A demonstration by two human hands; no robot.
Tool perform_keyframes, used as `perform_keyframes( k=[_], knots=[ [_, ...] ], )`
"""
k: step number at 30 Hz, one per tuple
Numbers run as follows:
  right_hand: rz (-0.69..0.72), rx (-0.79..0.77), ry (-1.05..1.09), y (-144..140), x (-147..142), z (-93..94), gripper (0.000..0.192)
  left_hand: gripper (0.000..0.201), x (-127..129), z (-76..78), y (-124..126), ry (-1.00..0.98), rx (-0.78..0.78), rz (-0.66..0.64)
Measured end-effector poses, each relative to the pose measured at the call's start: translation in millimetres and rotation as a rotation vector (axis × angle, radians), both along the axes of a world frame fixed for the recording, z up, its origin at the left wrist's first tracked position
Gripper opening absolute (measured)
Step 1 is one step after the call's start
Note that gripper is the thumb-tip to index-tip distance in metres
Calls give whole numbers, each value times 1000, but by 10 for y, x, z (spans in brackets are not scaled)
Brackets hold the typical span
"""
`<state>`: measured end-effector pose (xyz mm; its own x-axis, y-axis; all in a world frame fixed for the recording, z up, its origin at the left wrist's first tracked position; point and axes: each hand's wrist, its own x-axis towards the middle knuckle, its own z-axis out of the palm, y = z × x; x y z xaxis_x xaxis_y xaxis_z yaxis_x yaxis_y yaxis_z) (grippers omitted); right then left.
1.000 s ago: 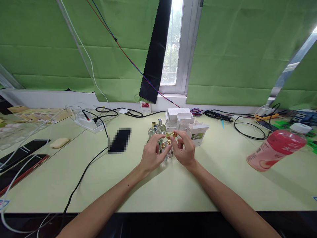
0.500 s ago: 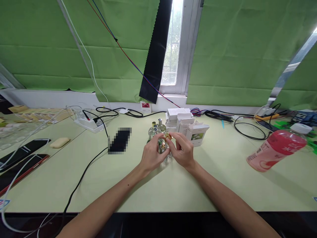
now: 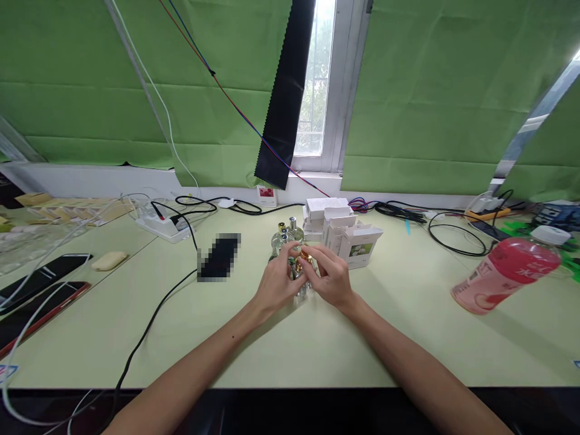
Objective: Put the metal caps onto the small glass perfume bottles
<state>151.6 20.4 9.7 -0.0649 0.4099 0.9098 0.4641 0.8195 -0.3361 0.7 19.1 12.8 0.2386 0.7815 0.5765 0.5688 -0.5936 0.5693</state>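
At the middle of the pale green table, my left hand (image 3: 276, 282) grips a small clear glass bottle (image 3: 302, 289) standing on the table. My right hand (image 3: 330, 278) pinches a small gold cap (image 3: 304, 258) at the bottle's top. Both hands touch each other over the bottle, which is mostly hidden by the fingers. Just behind them stand other small glass bottles (image 3: 290, 234) with metal tops.
White cartons (image 3: 344, 232) are stacked behind the right hand. A pink drink bottle (image 3: 507, 269) stands at the right. A black object (image 3: 219, 256) and black cable (image 3: 154, 320) lie to the left. Phones (image 3: 40, 281), a power strip (image 3: 158, 225) and tangled cords (image 3: 435, 223) line the edges.
My right hand has brought the gold cap down and left from above the cartons onto the bottle's top. My left hand stayed on the bottle.
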Motion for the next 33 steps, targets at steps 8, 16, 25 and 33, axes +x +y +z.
perform_keyframes(
  k=[8, 16, 25, 33],
  knots=[
    [19, -22, -23, 6, 1, -19, 19, 52, -1, 0, 4, -29, -71, -45],
    [71, -31, -31, 13, -3, -29, 20, 52, 0, -20, 8, -44, -90, -56],
    [119, -68, -71, 23, 7, -56, 26, 50, -3, -23, 6, -3, -38, -26],
    [133, -90, -86, 29, 13, -71, 27, 50, -5, -16, 0, 8, -77, -17]
  ],
)
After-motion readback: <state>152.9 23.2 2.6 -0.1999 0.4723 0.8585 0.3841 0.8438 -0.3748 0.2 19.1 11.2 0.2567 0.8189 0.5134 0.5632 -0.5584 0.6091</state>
